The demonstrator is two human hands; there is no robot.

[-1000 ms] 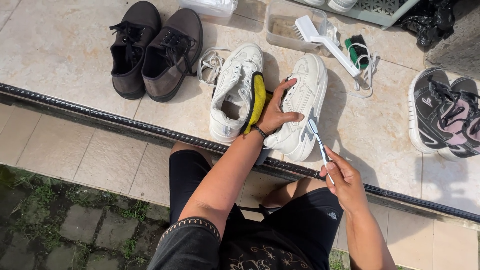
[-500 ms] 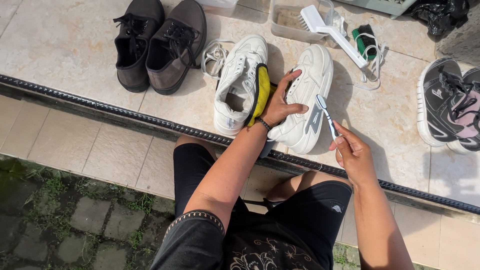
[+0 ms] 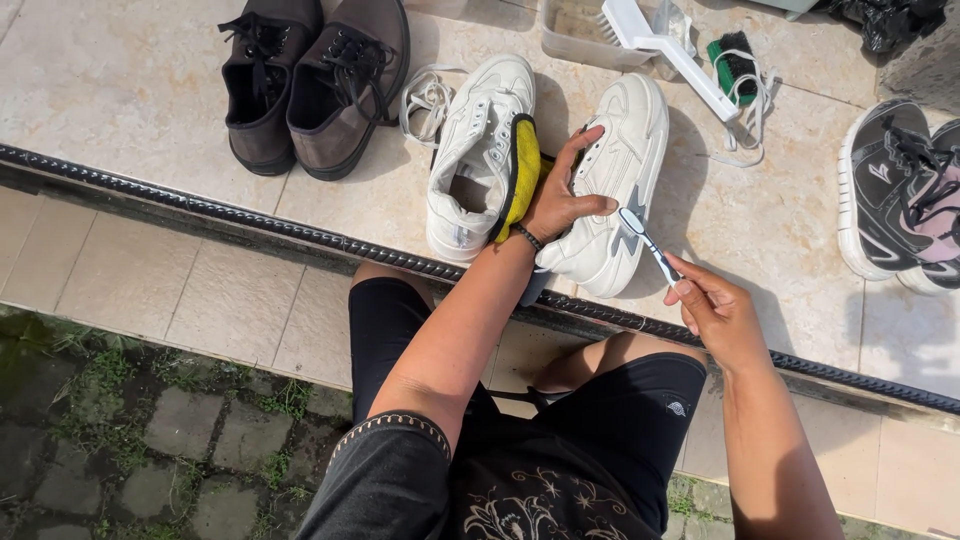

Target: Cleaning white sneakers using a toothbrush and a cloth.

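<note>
a pair of dark lace-up shoes point(image 3: 312, 85) sits at the far left on the tiled ledge point(image 3: 120, 80). next comes a white sneaker point(image 3: 475, 150) with a yellow cloth point(image 3: 522, 170) against its side. the left hand point(image 3: 565, 200) lies spread on the second white sneaker point(image 3: 612, 180), fingers apart, pressing it down. the right hand point(image 3: 715, 315) is pinched shut on a toothbrush point(image 3: 648, 243), whose head seems to touch the sneaker's side. dark sports shoes point(image 3: 900, 190) lie far right.
</note>
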